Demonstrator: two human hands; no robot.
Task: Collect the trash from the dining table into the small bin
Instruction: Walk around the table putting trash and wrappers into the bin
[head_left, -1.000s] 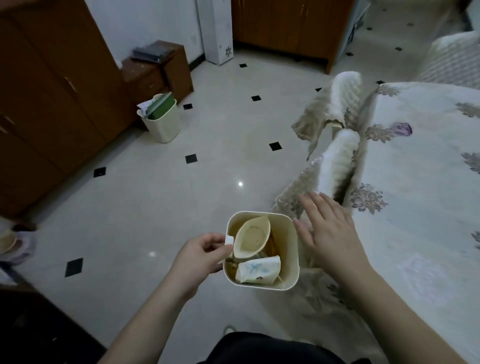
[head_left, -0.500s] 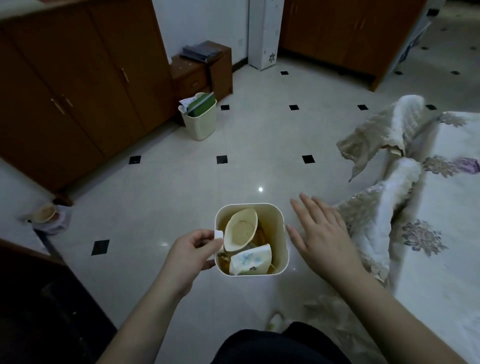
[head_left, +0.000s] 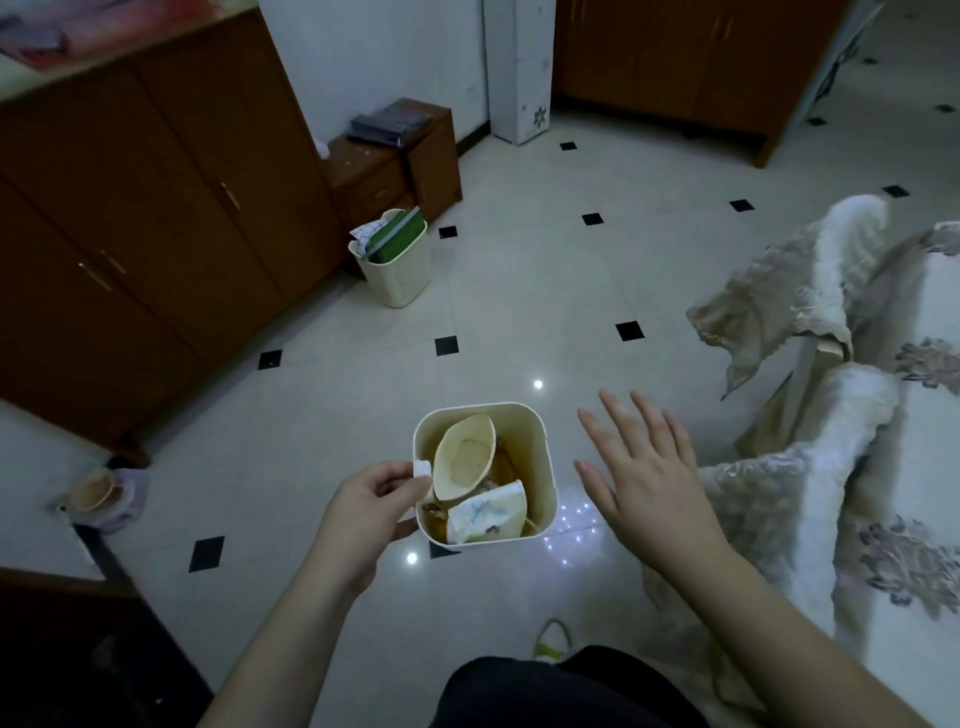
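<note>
Small bin: the cream, square-mouthed small bin (head_left: 540, 470) is held in the air above the tiled floor (head_left: 519, 291), low in the middle of the view, its mouth facing the camera.
Left hand: the left hand (head_left: 363, 512) grips the bin at its left rim, thumb and curled fingers pinching a small white tab on that edge; the bin sits just right of the knuckles.
Right hand: the right hand (head_left: 647, 480) floats just beside the bin's right wall, palm down, fingers straight and spread apart, holding nothing and not touching the bin.
Contents: a squashed paper cup (head_left: 464, 457) stands tilted against the bin's left side; a crumpled flower-printed paper cup (head_left: 488, 517) lies at the near edge; brownish scraps show between them, too dim to identify.
Dining table: the dining table (head_left: 914, 467), under a pale floral cloth, fills the right edge, well to the right of the bin, with covered chair backs (head_left: 852, 244) against it.
Elsewhere: a larger cream wastebasket (head_left: 397, 270) holding something green stands on the floor by the brown cabinets (head_left: 156, 208), well apart from the hands.
</note>
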